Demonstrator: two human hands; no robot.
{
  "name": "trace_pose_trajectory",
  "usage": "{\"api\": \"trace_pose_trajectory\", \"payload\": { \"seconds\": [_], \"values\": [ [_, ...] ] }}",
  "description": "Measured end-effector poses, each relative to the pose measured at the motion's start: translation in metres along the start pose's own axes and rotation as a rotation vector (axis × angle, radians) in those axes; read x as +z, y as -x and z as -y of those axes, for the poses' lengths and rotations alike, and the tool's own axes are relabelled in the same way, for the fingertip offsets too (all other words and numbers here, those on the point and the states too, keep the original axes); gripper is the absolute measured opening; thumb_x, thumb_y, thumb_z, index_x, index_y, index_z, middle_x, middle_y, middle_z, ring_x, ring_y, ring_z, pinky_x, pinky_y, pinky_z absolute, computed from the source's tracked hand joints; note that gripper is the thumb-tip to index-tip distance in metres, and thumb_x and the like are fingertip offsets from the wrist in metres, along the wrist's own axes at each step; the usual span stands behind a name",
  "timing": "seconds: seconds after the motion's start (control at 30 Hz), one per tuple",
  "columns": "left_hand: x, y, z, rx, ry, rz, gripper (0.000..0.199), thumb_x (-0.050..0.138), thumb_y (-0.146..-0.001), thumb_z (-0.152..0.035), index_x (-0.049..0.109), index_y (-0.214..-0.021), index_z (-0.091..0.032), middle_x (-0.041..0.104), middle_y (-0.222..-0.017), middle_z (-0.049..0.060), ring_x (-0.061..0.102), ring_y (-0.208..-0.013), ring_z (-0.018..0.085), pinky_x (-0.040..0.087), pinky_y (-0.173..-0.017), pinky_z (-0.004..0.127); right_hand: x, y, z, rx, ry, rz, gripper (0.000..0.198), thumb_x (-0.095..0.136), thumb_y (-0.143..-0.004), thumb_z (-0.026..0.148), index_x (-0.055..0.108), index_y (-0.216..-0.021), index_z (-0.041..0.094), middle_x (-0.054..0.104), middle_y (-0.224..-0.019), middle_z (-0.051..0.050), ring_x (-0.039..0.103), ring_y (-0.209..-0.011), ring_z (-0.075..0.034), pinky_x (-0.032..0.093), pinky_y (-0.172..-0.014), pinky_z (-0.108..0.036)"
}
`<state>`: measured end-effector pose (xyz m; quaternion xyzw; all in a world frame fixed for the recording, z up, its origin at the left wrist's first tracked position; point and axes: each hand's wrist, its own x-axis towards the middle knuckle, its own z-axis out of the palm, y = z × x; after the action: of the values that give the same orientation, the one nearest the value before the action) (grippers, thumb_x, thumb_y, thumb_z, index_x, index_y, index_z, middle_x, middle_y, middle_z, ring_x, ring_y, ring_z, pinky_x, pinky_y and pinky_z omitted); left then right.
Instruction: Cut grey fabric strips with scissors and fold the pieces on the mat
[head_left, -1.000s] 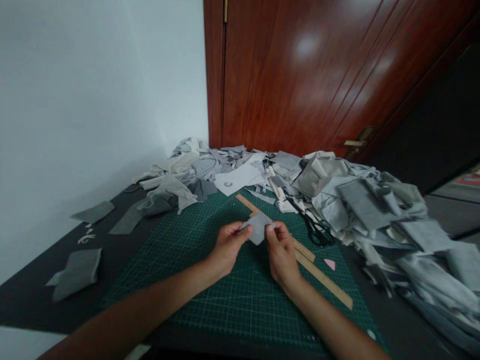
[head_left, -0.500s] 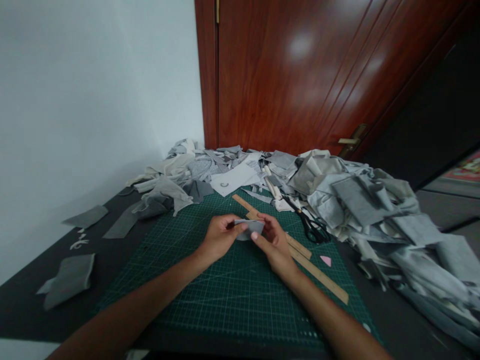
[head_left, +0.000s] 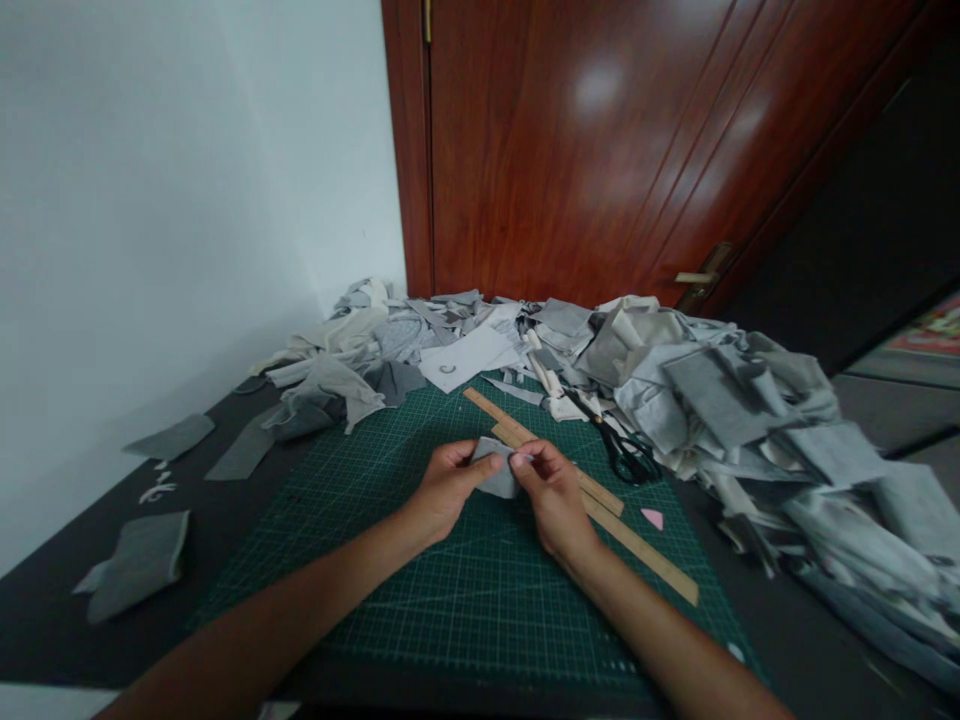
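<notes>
A small piece of grey fabric (head_left: 498,481) is held up between both hands above the green cutting mat (head_left: 420,610). My left hand (head_left: 448,488) pinches its left side, thumb on the near face. At its upper right edge, my right hand (head_left: 553,492) grips the fabric between thumb and fingers. Two wooden rulers (head_left: 645,553) lie slantwise on the mat, partly covered by my right hand. Black-handled scissors (head_left: 628,458) rest to the right of the rulers, and a pink piece of tailor's chalk (head_left: 652,518) sits nearer to me.
A large heap of grey and off-white fabric (head_left: 675,380) lines the right side and back. More cloth scraps (head_left: 322,390) lie at the back left. A folded grey cloth (head_left: 142,560) is on the dark table at left. White paper (head_left: 469,358) lies behind the mat.
The fabric piece has been tilted, so more of its near face shows. My right thumb and fingers have moved up to its upper right edge.
</notes>
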<state>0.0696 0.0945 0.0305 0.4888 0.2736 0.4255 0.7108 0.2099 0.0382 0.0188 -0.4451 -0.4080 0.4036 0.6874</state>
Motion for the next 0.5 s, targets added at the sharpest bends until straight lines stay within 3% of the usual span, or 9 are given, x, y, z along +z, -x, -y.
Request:
{"api": "trace_pose_trajectory", "payload": {
  "seconds": [0.23,0.33,0.5],
  "values": [
    [0.002,0.001,0.002,0.027,0.039,-0.038,0.044,0.091,-0.067,-0.052,0.074,-0.074,-0.012,0.064,-0.07,0.003,0.054,-0.068,0.014,0.043,-0.064,0.026,0.008,0.007,0.003,-0.01,-0.017,0.033,0.027,0.081,-0.083,0.046,0.066,-0.081,0.024,0.057,-0.068,0.005,0.048,-0.062,-0.015,0.039,-0.058,-0.027],
    [-0.001,0.0,0.002,0.068,-0.049,-0.051,0.044,0.089,-0.069,-0.054,0.073,-0.072,-0.013,0.061,-0.067,0.001,0.05,-0.064,0.013,0.039,-0.06,0.025,0.005,0.006,0.008,-0.025,0.013,0.059,0.024,0.082,-0.083,0.044,0.07,-0.081,0.023,0.061,-0.071,0.003,0.053,-0.066,-0.016,0.042,-0.062,-0.028],
    [-0.004,-0.003,0.0,0.091,-0.273,0.025,0.047,0.084,-0.069,-0.059,0.071,-0.067,-0.014,0.055,-0.06,-0.001,0.042,-0.058,0.011,0.032,-0.053,0.023,-0.007,-0.002,0.016,-0.075,0.169,0.099,0.022,0.077,-0.088,0.043,0.078,-0.101,0.026,0.076,-0.094,-0.003,0.067,-0.088,-0.023,0.049,-0.079,-0.034]
  ]
}}
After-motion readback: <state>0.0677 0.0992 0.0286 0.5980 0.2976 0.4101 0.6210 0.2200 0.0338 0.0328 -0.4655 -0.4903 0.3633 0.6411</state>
